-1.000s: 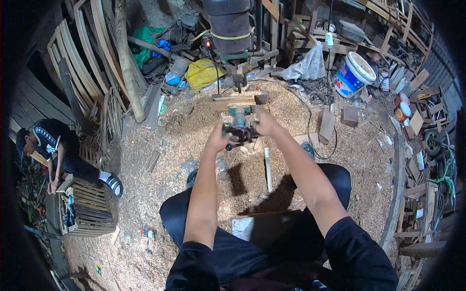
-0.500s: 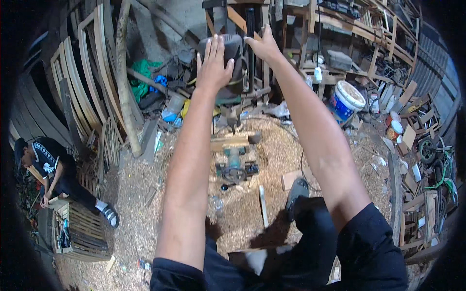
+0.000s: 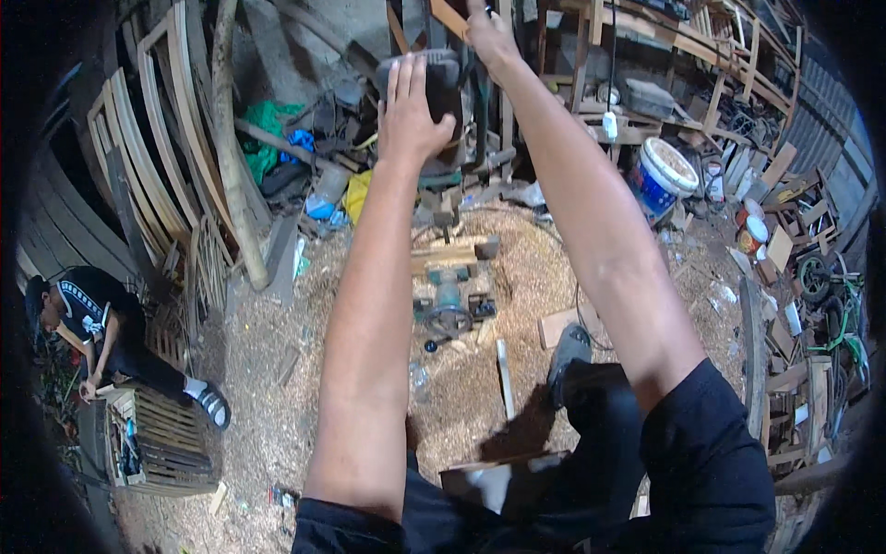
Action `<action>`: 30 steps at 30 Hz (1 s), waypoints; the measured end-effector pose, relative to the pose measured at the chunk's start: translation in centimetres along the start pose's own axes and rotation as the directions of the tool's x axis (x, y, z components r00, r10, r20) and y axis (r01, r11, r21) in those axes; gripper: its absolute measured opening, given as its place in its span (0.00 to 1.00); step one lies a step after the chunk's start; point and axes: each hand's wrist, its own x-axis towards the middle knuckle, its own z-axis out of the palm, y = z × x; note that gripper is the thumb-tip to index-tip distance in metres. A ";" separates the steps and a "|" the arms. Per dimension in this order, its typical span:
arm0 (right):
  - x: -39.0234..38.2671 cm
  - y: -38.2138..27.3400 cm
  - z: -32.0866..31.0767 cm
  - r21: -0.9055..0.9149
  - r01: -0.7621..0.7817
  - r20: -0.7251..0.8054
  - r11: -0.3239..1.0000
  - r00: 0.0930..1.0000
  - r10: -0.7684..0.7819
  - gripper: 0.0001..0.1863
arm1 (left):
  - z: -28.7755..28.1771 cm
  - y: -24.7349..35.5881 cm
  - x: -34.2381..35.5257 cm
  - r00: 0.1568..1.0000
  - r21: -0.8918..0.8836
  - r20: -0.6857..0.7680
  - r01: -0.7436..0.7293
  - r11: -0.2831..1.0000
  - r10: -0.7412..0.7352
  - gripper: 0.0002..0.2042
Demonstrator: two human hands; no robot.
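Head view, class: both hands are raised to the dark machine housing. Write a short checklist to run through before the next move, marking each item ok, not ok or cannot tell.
1. Left hand flat on the dark machine housing, fingers spread: ok.
2. Right hand has a firm grip up top: cannot tell, it runs off the picture's edge.
3. Green power tool resting on the sawdust floor, out of both hands: ok.
4. Footing free of loose items: not ok, a thin wood strip lies by the shoe.
5. Crouching person at far left stays apart: ok.
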 end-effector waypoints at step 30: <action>-25.6 3.9 -14.7 0.538 -0.175 0.353 0.825 0.935 -0.032 0.14 | 3.3 -1.3 -39.8 0.514 -0.022 0.640 0.756 0.654 -0.572 0.23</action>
